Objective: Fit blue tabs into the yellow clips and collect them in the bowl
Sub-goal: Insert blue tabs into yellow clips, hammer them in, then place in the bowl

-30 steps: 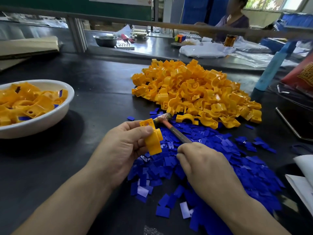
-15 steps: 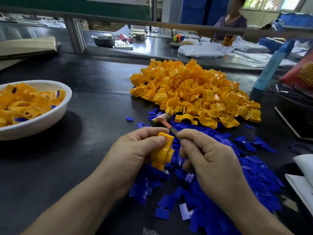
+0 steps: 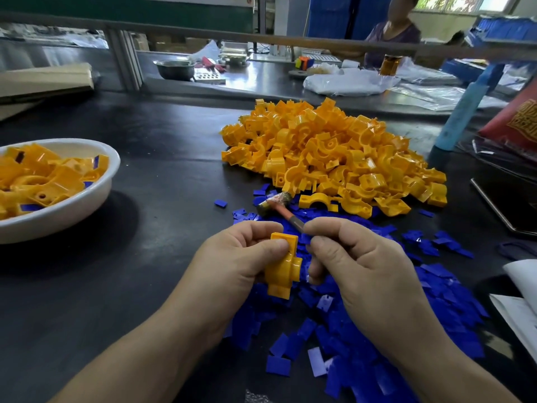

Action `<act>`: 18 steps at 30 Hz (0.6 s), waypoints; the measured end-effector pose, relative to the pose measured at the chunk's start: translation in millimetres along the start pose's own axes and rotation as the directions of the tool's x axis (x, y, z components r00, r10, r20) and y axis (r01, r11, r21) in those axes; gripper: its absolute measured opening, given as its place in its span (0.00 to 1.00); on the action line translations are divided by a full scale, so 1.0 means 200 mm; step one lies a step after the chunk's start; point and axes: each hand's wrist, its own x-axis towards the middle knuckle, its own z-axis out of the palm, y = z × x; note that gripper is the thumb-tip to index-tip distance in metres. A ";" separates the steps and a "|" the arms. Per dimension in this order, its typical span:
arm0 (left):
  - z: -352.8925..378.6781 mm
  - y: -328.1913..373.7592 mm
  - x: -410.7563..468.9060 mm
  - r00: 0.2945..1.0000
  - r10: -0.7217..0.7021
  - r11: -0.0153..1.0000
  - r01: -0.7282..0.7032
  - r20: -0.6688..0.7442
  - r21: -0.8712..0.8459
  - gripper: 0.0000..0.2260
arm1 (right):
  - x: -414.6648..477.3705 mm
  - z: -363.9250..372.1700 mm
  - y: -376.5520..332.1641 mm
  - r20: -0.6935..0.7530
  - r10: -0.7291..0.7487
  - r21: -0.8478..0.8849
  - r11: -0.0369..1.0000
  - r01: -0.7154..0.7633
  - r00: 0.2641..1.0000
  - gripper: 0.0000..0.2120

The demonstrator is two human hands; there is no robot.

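Note:
My left hand [image 3: 232, 263] grips a yellow clip [image 3: 283, 269] upright over the near edge of the blue tab heap [image 3: 363, 344]. My right hand [image 3: 363, 266] is right beside it, fingers curled, pinching a small blue tab [image 3: 305, 238] against the clip's top; the fingers hide most of the tab. A big pile of loose yellow clips [image 3: 334, 158] lies beyond. The white bowl [image 3: 87, 199] at the left holds several clips with blue tabs in them.
A small hammer [image 3: 274, 202] lies on the tabs just behind my hands, its handle running under my right fingers. White papers [image 3: 520, 286] and a red bag [image 3: 517, 123] sit at the right. A blue tube [image 3: 465, 112] leans behind the pile. A person [image 3: 392, 33] sits across the bench.
My right hand rose from the tab heap with a tab and came up to the clip. My left hand drew the clip lower and nearer to me.

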 end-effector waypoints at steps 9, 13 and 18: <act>0.00 -0.03 0.00 0.998 0.064 0.995 -0.065 0.010 0.076 0.14 | 0.00 0.02 0.02 -0.007 -0.048 -0.159 0.986 0.046 0.999 0.08; 0.01 -0.03 0.00 0.996 0.081 0.994 -0.083 0.037 0.066 0.15 | 0.00 0.02 0.03 -0.028 -0.101 -0.195 0.976 0.094 0.994 0.07; 0.02 -0.03 0.00 0.994 0.090 0.993 -0.094 0.060 0.066 0.18 | 0.00 0.02 0.03 -0.036 -0.240 -0.356 0.910 0.212 0.970 0.05</act>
